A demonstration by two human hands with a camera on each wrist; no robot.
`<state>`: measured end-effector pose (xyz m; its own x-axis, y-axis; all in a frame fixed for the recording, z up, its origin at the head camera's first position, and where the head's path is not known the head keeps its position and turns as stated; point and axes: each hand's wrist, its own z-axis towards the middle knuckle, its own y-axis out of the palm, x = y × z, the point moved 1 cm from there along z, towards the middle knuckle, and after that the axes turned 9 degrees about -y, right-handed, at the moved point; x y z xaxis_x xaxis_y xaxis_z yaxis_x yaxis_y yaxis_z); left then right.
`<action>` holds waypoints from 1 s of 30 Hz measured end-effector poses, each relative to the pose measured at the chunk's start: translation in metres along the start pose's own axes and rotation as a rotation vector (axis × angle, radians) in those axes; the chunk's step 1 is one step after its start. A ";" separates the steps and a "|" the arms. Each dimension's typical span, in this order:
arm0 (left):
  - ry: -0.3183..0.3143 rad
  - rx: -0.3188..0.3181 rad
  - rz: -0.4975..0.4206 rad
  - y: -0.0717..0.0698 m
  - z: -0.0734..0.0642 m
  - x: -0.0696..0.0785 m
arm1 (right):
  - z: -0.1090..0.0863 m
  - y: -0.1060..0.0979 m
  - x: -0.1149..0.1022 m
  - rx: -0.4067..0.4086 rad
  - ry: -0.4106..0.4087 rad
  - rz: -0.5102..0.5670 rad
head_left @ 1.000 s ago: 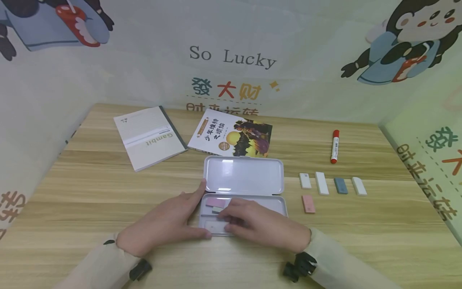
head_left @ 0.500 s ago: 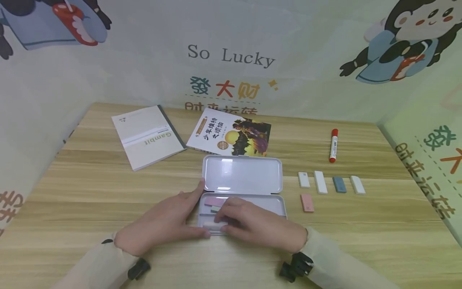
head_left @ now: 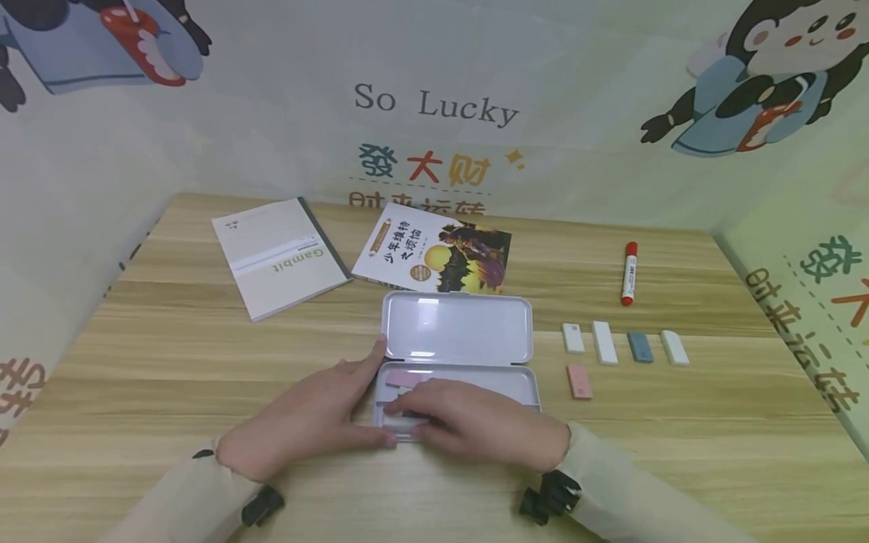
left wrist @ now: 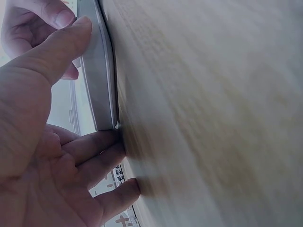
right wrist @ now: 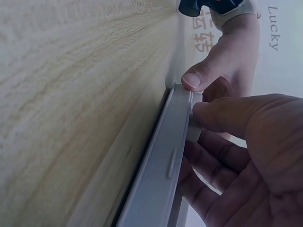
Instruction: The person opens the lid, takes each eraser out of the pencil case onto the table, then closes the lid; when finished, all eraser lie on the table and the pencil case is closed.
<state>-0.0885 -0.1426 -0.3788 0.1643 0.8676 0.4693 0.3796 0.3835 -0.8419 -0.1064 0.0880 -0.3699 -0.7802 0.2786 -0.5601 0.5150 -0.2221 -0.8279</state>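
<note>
A pale grey pencil case lies with its lid folded back. My left hand holds its left end, thumb at the front wall and fingers along the side. Over the front left compartment, my right hand pinches a whitish eraser between thumb and fingers, just inside the front rim in the right wrist view. The fingers mostly cover it from the head. In the back compartment a pink eraser shows past the right index finger.
Right of the case lie white erasers, a blue-grey eraser and a pink eraser. A red-capped marker lies farther back. Behind the case are a picture-covered book and a Gambit notebook at the left.
My right hand has shifted slightly left, its index finger reaching farther across the case. The whitish eraser, earlier in plainer view in the front compartment, is now mostly covered. My left hand keeps its place.
</note>
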 end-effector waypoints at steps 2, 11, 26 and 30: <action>0.001 0.000 0.001 0.000 0.000 0.000 | 0.001 0.000 0.000 -0.004 -0.002 -0.005; 0.009 0.003 0.008 0.000 0.001 0.000 | -0.001 0.001 0.001 0.029 -0.022 -0.013; 0.022 0.009 -0.014 0.001 0.000 -0.001 | -0.016 -0.008 0.003 0.128 0.045 0.094; 0.011 0.005 -0.004 0.001 0.001 0.000 | -0.024 -0.011 0.004 0.167 0.079 0.129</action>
<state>-0.0886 -0.1420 -0.3802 0.1726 0.8625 0.4757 0.3756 0.3888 -0.8413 -0.1066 0.1144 -0.3644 -0.6777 0.3089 -0.6673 0.5380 -0.4104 -0.7363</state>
